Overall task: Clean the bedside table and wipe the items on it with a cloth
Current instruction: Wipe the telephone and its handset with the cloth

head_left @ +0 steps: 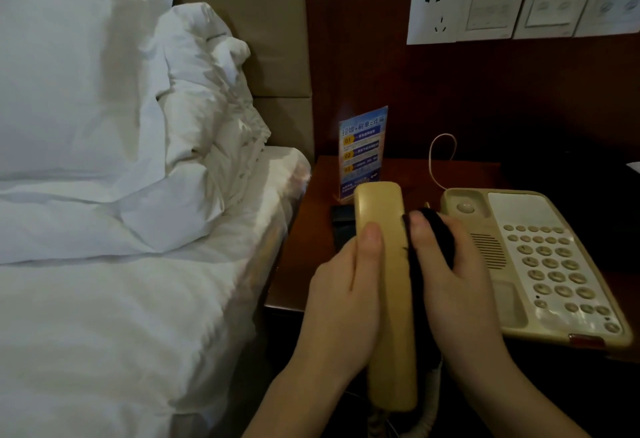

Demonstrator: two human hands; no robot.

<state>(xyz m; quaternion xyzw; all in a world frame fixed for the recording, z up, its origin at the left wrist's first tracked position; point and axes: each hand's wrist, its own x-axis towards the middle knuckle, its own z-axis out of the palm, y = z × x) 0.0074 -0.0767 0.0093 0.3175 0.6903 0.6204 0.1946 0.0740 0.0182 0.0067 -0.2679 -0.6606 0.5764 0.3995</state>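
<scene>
yellowed handset [384,285] (long, flat-backed) gripped by left hand [341,302], dark cloth [427,250] alongside.

- The left hand [341,295] wraps the handset [384,285], and its fingers are out of sight behind it; only the thumb shows on the front.
- The dark cloth [431,247] is mostly buried under the right hand [457,285], so its full shape can't be made out.
- The handset's curly cord [420,417] runs off the bottom edge.
- The small dark object [341,217] on the table [398,169] sits half behind the handset; can't tell what it is.
- The sign [362,152] has its lower corner covered by the handset, and the smaller print is too blurred to read.
- The wall switches [554,4] are blurred, with the rightmost plate cut by the right edge.
- A pale corner [633,166] of something is clipped by the right edge.
</scene>
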